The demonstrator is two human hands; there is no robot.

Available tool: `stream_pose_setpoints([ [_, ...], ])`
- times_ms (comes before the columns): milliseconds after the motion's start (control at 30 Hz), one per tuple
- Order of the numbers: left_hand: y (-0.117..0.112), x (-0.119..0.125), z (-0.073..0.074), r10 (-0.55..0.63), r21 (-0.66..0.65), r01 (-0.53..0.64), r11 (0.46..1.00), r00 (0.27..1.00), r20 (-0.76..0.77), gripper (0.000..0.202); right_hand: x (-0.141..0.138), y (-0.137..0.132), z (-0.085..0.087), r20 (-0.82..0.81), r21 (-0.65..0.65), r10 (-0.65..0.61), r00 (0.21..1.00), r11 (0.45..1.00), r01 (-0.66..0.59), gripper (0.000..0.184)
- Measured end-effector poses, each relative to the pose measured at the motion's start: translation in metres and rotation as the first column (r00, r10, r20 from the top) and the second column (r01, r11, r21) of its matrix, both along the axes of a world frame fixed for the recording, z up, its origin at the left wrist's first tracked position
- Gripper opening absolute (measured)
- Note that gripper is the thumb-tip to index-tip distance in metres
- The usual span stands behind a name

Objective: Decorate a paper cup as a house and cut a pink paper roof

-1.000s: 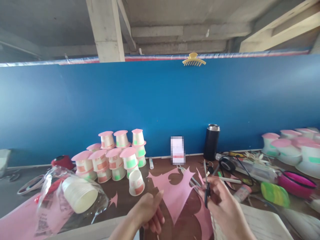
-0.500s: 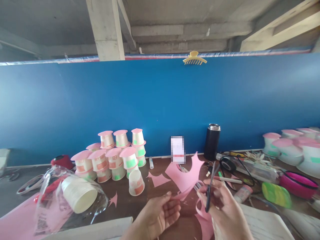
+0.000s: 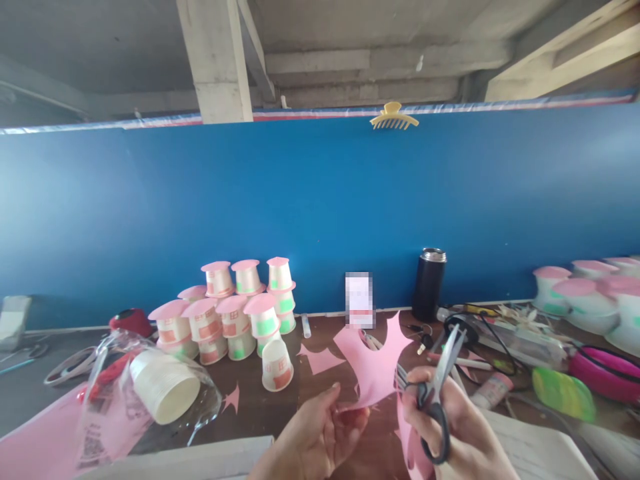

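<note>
My left hand (image 3: 327, 427) pinches the lower edge of a pink paper (image 3: 373, 363) with large curved pieces cut out of it. In my right hand (image 3: 457, 420) is a pair of scissors (image 3: 440, 393) with dark handles, its blades pointing up and slightly parted. The blades are to the right of the paper and apart from it. Another cut pink strip (image 3: 413, 440) hangs or lies below, beside my right hand. Pink scraps (image 3: 323, 361) lie on the brown table (image 3: 280, 420).
Stacked paper cups with pink tops (image 3: 233, 317) stand at the left, beside a single cup (image 3: 277, 365). A plastic bag holds white cups (image 3: 167, 390). A black flask (image 3: 429, 285) is at the back. Clutter, including a magenta pouch (image 3: 605, 373), fills the right.
The scissors have turned so their blades and handle loops show, and moved slightly right. My left hand has shifted a little, and the paper now faces me more broadly.
</note>
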State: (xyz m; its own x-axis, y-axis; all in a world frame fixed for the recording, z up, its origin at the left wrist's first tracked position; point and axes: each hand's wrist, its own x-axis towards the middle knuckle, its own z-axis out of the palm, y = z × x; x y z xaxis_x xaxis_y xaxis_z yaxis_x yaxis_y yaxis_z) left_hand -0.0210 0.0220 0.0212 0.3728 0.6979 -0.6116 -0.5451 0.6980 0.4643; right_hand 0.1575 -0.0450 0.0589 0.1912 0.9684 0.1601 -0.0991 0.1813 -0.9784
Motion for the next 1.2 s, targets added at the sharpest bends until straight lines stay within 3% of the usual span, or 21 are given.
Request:
stream_pose_setpoints([
  [267, 0.001, 0.004, -0.006, 0.055, 0.015, -0.054, 0.998, 0.996, -0.068, 0.03, 0.013, -0.005, 0.004, -0.276, -0.072, 0.092, 0.957, 0.991, -0.116, 0.051],
  [433, 0.002, 0.001, 0.0, 0.213, 0.085, -0.215, 0.973, 0.976, 0.037, 0.035, 0.015, -0.004, 0.001, -0.328, -0.066, 0.133, 0.935, 0.984, -0.164, 0.043],
  [667, 0.007, -0.007, 0.004, 0.137, 0.09, -0.13, 0.987, 0.987, -0.081, 0.05, 0.02, -0.005, 0.0, -0.144, -0.104, 0.26, 0.955, 0.955, -0.276, 0.042],
  [800, 0.012, -0.01, -0.001, 0.142, 0.201, -0.125, 0.971, 0.987, -0.072, 0.039, 0.021, 0.0, -0.003, -0.064, -0.104, 0.274, 0.96, 0.954, -0.279, 0.044],
  [933, 0.016, -0.014, -0.005, 0.187, 0.354, -0.148, 0.923, 0.979, -0.079, 0.025, 0.021, 0.008, -0.002, 0.125, -0.139, 0.155, 0.98, 0.981, -0.137, 0.048],
  [1000, 0.016, -0.015, -0.006, 0.221, 0.43, -0.171, 0.887, 0.973, -0.068, 0.018, 0.02, 0.01, -0.001, 0.144, -0.14, 0.089, 0.986, 0.988, -0.069, 0.051],
  [1133, 0.011, -0.014, -0.004, 0.114, 0.578, -0.099, 0.81, 0.993, 0.01, 0.02, 0.013, 0.011, -0.004, 0.166, -0.108, 0.03, 0.986, 0.994, -0.012, 0.053],
  [1200, 0.008, -0.011, -0.002, 0.087, 0.596, -0.064, 0.801, 0.996, -0.01, 0.026, 0.011, 0.014, -0.009, 0.211, -0.076, 0.004, 0.978, 0.997, 0.013, 0.05],
])
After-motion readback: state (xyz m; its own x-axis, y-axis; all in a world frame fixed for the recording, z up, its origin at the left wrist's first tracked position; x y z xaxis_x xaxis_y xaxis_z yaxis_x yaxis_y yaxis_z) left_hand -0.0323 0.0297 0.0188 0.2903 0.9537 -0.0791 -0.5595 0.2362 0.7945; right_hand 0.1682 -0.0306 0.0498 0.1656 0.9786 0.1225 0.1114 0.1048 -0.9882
